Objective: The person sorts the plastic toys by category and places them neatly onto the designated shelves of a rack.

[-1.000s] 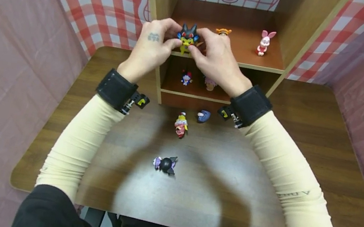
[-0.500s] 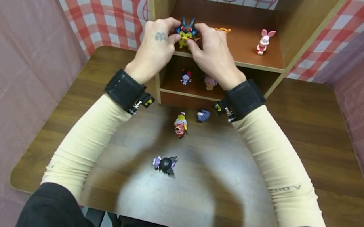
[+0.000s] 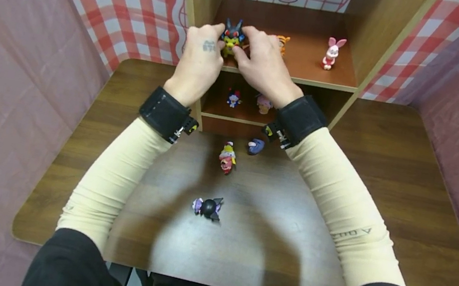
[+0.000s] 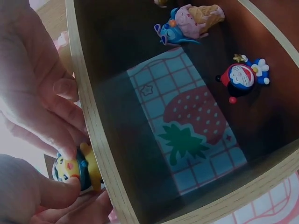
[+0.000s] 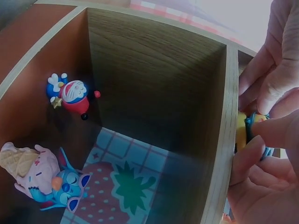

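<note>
At the left end of the upper shelf, both hands hold a small yellow figurine point(image 3: 231, 42) wearing a dark blue, eared hood with red eyes. My left hand point(image 3: 201, 60) grips its left side and my right hand point(image 3: 265, 63) its right, fingers behind and thumbs in front. In the left wrist view, a thumb and fingertip press on the yellow face of the figurine point(image 4: 70, 167). From the right wrist, only part of the figurine point(image 5: 242, 133) shows past the shelf board. An orange tiger figurine point(image 3: 282, 43) stands just beyond my right hand, partly hidden by it.
A pink-eared figurine point(image 3: 331, 54) stands at the shelf's right. The lower compartment holds a red-and-blue figurine point(image 3: 234, 98) and an ice-cream-cone figurine point(image 3: 264, 104). On the table point(image 3: 404, 217) lie a yellow-and-pink figurine point(image 3: 227, 158), a blue piece point(image 3: 255, 146) and a black-and-purple figurine point(image 3: 207, 207).
Both hands have shifted slightly left with the hooded yellow figurine, taking it farther in over the upper shelf. More of the tiger figurine shows beside the right hand.
</note>
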### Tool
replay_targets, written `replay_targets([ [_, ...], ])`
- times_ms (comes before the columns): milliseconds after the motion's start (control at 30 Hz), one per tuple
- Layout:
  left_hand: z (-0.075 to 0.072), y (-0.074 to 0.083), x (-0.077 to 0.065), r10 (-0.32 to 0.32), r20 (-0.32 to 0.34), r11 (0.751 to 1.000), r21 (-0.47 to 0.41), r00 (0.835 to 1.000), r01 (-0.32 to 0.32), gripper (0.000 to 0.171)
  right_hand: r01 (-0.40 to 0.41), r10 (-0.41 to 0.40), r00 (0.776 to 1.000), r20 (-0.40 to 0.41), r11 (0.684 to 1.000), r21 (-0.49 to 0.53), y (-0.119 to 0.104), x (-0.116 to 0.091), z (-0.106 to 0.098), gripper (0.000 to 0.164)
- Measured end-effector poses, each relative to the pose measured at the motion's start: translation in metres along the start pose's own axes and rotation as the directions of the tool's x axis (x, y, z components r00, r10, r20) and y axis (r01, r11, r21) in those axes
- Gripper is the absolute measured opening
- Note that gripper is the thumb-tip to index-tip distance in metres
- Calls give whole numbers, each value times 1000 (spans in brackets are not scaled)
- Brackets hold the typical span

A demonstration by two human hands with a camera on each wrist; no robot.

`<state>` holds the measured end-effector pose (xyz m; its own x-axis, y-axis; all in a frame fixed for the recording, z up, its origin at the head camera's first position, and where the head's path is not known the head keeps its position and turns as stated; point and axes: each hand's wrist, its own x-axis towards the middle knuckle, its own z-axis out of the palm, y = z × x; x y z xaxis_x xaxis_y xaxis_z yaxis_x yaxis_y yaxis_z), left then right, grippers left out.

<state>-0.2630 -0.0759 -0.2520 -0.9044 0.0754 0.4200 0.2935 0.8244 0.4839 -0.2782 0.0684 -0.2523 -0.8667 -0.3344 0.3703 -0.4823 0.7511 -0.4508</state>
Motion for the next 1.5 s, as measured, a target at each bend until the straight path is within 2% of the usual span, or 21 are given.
replay_targets([
  [400,4,-3,2,67,6,996,58,998,-67,32,-5,6,1000,-17,1000,18,0,8,4,32],
  [700,9,-6,2,88,0,995,50,996,-88,50,-15,15,1000,-11,1000,14,-2,9,4,32],
  [1000,14,-9,0,144,-43,989,39,989,-142,41,-60,60,998,-8,998,33,-1,9,4,38],
  [1167,16,-8,-3,123,-49,992,-31,991,-125,55,-81,81,997,-12,996,35,-2,8,1,44],
  [1267,18,-9,-6,110,-39,993,-28,993,-111,65,-82,83,997,-10,996,44,-2,4,1,48],
  [1500,17,-13,-14,111,-42,994,-16,993,-112,67,-33,39,996,-75,996,86,0,-11,2,50],
])
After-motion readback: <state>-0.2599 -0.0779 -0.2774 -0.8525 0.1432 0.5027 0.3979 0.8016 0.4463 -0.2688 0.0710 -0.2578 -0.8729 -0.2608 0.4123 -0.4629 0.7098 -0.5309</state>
